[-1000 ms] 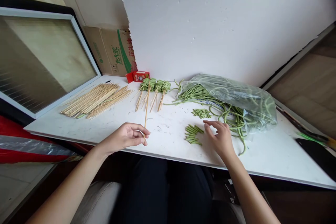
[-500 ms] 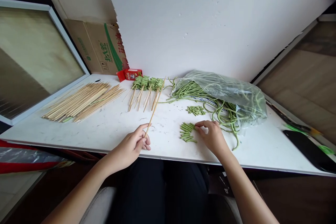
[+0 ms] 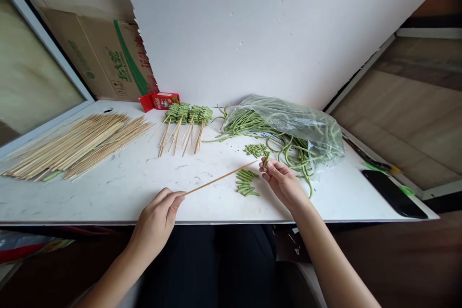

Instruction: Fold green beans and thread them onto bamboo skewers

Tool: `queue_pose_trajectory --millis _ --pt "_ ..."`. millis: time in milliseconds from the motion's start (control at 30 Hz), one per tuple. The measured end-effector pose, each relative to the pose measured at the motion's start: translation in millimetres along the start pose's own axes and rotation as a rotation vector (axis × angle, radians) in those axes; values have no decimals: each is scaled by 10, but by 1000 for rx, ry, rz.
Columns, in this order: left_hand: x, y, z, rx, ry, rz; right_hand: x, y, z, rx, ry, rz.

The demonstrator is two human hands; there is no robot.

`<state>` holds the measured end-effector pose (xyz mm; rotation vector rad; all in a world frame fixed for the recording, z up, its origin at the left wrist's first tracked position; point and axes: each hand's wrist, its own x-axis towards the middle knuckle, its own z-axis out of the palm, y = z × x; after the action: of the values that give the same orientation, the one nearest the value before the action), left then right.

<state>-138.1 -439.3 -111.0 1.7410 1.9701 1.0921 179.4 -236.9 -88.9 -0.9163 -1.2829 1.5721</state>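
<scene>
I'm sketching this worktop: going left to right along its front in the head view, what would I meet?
Loose bamboo skewers → left hand → held bamboo skewer → front pile of cut green beans → right hand → black phone-shaped slab

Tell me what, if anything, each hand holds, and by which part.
The left hand holds a wooden skewer by its near end; the right hand pinches a short green bean piece by its lower part.

The left hand [image 3: 159, 212] is held back upward, fingers [image 3: 176, 198] pinched together; to its right and slightly farther forward, the right hand [image 3: 280, 182] is curled, likewise pinched.
</scene>
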Motion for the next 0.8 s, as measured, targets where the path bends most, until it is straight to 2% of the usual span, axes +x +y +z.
queue_pose_trajectory --millis 100,300,800 --pt "-10 -59 69 53 62 45 -16 29 29 10 -8 -7" --pt "-33 -100 143 113 145 84 -13 124 50 24 69 -11" --pt "-30 -118 178 255 162 112 -28 132 113 -42 114 -7"
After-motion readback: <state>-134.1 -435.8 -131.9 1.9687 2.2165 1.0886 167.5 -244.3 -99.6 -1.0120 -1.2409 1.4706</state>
